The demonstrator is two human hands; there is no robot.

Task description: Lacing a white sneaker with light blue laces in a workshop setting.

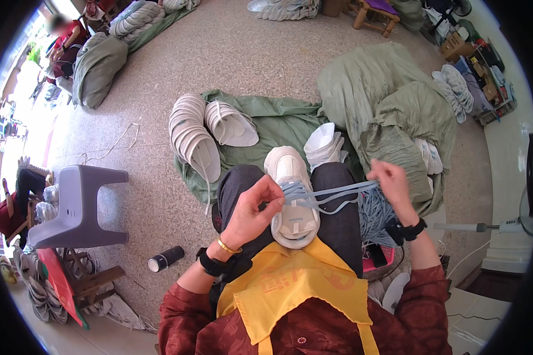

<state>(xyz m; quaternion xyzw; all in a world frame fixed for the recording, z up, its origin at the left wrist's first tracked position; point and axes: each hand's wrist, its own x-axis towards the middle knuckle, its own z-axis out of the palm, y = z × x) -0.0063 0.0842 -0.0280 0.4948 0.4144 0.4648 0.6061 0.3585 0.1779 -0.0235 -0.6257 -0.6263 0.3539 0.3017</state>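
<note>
A white shoe upper (pixel 293 222) rests between my knees, its toe pointing away from me. Light-blue shoelace (pixel 294 190) crosses its eyelet area. My left hand (pixel 251 212) is closed in a pinch on the lace at the shoe's left side. Off to the right, my right hand (pixel 392 184) is raised above the right knee, fingers closed on the lace. Strands of lace stretch between the shoe and that hand. Below it hangs a thick bundle of blue laces (pixel 375 222), over a pink basket (pixel 386 255) by my right thigh.
Nested stacks of white uppers (pixel 192 139) lie on a green cloth (pixel 272 121) ahead. A large green sack (pixel 367 83) bulges at right. A grey plastic stool (pixel 80 207) and a dark cylinder (pixel 166 259) are on the left. Another person (pixel 64 44) sits at far left.
</note>
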